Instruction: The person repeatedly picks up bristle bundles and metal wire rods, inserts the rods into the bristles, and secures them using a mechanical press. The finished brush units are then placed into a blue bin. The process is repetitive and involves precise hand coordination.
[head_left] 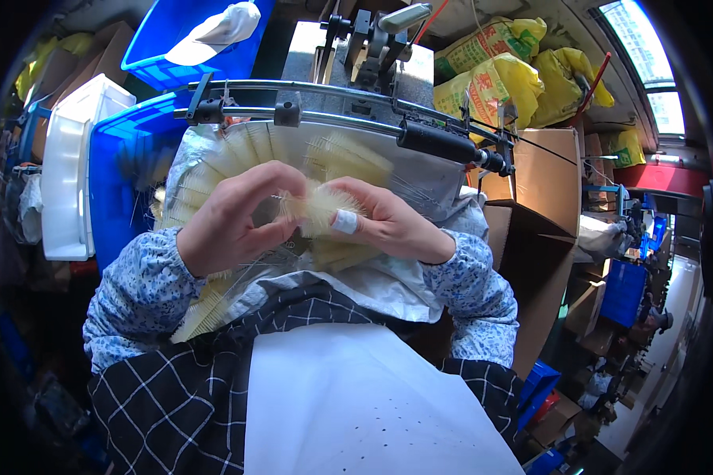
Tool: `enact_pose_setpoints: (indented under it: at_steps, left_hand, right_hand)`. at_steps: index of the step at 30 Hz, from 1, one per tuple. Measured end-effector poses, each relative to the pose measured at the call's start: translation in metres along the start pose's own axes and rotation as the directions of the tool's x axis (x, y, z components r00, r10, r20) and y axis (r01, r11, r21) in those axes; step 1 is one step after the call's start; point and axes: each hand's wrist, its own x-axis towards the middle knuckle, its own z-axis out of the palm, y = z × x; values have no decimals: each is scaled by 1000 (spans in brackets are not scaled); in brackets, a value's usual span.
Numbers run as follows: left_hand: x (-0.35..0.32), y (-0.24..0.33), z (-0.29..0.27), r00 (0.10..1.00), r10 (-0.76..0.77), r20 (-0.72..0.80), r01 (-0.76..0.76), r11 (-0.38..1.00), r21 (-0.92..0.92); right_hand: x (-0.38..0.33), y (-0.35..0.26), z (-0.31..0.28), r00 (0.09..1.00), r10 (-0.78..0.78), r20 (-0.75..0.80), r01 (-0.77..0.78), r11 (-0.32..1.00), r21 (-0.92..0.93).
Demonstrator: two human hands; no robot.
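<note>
Between my two hands, in front of my chest, is a round cream bristle brush (322,207), blurred by motion. My left hand (238,210) curls its thumb and index finger around the brush's left side. On the right side, my right hand (392,218) pinches it; white tape wraps the thumb. Below and around them, more pale bristle brushes (249,146) with thin wire stems lie fanned out on a whitish cloth (380,289) over my lap. Several brushes are partly hidden by my hands.
Beyond my hands runs a metal rod frame with a black cylinder (440,148) on a machine. Blue bins (107,190) and a white crate (63,182) stand at left. Cardboard boxes (543,178) are at right, with yellow sacks (491,87) behind. A white cap (218,33) rests over the far blue bin.
</note>
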Motion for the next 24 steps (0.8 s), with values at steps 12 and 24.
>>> enact_pose_setpoints:
  at_steps: [12,24]
  left_hand:
    - [-89,-73,-51,811,-585,-5,537,740,406]
    - [-83,-66,-45,852,-524,14,496,814,302]
  right_hand:
    - [52,74,-159,605,-561,-565,-500,284,-818]
    - [54,79,-166,652,-496,-573,-461,341,-819]
